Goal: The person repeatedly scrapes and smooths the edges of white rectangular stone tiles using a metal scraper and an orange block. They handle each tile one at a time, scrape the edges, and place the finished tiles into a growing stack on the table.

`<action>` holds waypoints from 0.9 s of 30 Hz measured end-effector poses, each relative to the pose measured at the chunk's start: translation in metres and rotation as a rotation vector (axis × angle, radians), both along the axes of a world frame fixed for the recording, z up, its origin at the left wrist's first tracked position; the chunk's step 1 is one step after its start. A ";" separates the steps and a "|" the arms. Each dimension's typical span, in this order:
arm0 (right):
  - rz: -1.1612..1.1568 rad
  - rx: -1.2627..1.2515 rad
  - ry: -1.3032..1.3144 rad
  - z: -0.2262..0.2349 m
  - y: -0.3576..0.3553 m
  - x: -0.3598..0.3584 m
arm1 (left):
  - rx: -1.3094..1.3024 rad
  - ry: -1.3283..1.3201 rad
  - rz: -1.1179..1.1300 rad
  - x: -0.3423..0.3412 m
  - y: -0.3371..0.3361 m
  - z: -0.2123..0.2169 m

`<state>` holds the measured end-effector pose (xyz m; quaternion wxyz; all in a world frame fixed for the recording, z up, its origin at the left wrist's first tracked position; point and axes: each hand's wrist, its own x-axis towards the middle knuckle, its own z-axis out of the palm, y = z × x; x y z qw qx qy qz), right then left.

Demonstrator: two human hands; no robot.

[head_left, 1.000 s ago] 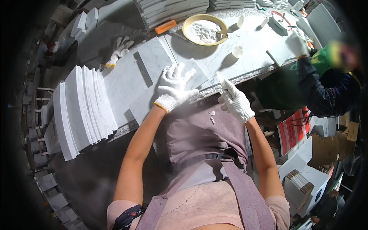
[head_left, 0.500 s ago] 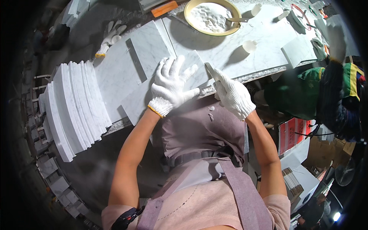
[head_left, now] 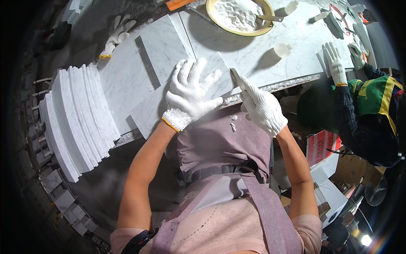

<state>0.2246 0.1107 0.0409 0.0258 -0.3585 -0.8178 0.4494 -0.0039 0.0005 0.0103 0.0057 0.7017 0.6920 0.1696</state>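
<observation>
My left hand (head_left: 188, 94), in a white knit glove, lies with spread fingers on a grey-veined marble slab (head_left: 146, 111). The slab sits slantwise on the worktable, and its near end comes up to my apron. My right hand (head_left: 263, 106), gloved the same way, is closed round a putty knife (head_left: 235, 78). Its narrow blade points away from me, close beside the slab's right edge; whether it touches the edge I cannot tell. The knife's handle is hidden in my fist.
A yellow-rimmed bowl (head_left: 249, 34) of white paste holds another putty knife (head_left: 272, 18). A translucent bottle (head_left: 283, 50) stands nearer. Stacked marble strips (head_left: 82, 120) fill the left side. A loose glove (head_left: 113, 40) lies behind them. At right, a co-worker's gloved hand (head_left: 336, 65) rests on stone.
My hands keep nearly the same place on the slab and knife. The co-worker's raised gloved hand has come down and leftward onto the stone. The view has shifted slightly.
</observation>
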 end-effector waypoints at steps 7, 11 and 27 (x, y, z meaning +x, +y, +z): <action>-0.004 -0.193 -0.150 0.010 0.006 -0.002 | 0.002 -0.017 -0.005 0.000 0.000 0.002; 0.052 -0.145 -0.150 0.010 0.010 -0.002 | 0.006 -0.042 -0.006 -0.002 0.002 0.003; 0.012 -0.066 0.004 -0.034 0.000 0.002 | -0.003 0.003 -0.002 0.000 0.002 0.002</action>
